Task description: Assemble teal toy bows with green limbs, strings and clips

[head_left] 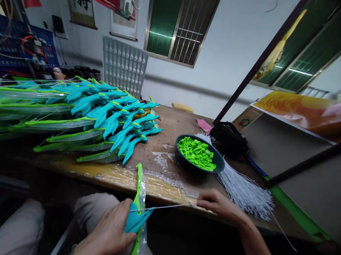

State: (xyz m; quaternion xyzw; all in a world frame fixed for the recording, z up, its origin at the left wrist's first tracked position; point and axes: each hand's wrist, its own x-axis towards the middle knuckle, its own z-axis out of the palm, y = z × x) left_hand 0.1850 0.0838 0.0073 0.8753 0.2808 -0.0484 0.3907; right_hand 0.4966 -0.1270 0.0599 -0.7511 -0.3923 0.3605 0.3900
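My left hand is wrapped around the blue grip of a toy bow with green and clear limbs. The bow stands upright over my lap, its top end above the table edge. A white string runs from the blue grip across to my right hand, whose fingers are pinched on its end near the table's front edge. Above my right hand sits a dark bowl full of small bright green plastic pieces. Where the string meets the bow is partly hidden by my left hand.
A large stack of similar toy bows covers the left of the table. Right of the bowl lies a bundle of white strings, with a black bag behind it. A dark slanted post rises at the right.
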